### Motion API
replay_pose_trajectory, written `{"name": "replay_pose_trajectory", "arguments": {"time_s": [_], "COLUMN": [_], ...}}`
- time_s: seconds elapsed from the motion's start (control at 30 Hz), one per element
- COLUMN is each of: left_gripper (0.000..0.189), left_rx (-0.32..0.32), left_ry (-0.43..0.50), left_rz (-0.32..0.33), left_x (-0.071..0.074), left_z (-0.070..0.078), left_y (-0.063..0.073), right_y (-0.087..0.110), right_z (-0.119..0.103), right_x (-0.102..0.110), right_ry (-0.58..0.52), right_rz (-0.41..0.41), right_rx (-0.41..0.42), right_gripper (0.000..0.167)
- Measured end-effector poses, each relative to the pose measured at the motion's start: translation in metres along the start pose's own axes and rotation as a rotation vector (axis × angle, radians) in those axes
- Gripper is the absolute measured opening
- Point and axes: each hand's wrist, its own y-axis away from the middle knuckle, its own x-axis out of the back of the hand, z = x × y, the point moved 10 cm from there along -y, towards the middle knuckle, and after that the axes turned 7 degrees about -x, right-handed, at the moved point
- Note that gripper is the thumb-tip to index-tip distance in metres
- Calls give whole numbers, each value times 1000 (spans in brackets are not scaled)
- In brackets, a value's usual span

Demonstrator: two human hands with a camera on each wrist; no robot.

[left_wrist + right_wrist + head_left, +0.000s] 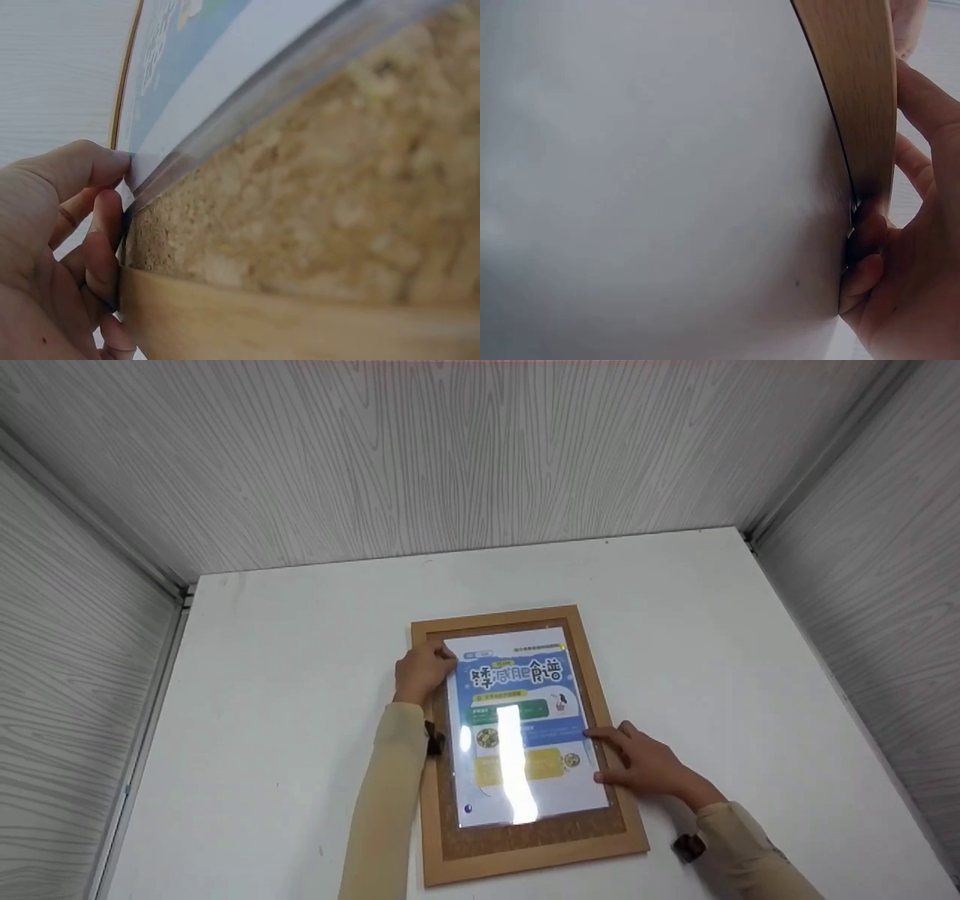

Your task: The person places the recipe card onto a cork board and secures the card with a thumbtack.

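Note:
A laminated sheet (517, 727) printed in blue, green and yellow, with Chinese lettering, lies on a wood-framed cork board (536, 864). My left hand (425, 669) pinches the sheet's upper left edge; in the left wrist view, thumb and fingertips meet at the clear plastic border over the cork (315, 210). On the right side, my right hand (645, 761) reaches over the wooden frame (859, 82), its forefinger and thumb spread and their tips at the sheet's right edge. A yellow spot shows at the sheet's upper right corner and a purple one at its lower left.
Under the board is a white table (300, 675), bounded by grey wood-grain panels (465, 457) at the back and both sides. Dark wrist devices (688, 847) sit at both sleeves. Bright glare covers part of the sheet's lower half.

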Motion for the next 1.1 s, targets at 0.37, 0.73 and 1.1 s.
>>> {"name": "replay_pose_trajectory", "arguments": {"time_s": [0.37,0.73,1.1], "left_gripper": [9,26,38], "left_rx": [5,-73,-97], "left_ry": [-7,-62,122], "left_rz": [-2,-67,-172], "left_x": [6,7,0], "left_z": [-4,-6,-14], "left_y": [-3,-4,6], "right_y": [-9,-17,-16], "right_z": [-6,-9,-12], "right_x": [1,-1,-3], "right_ry": [-12,-20,-130], "right_rz": [-10,-18,-117], "right_rx": [19,55,68], "right_gripper": [73,74,71]}}
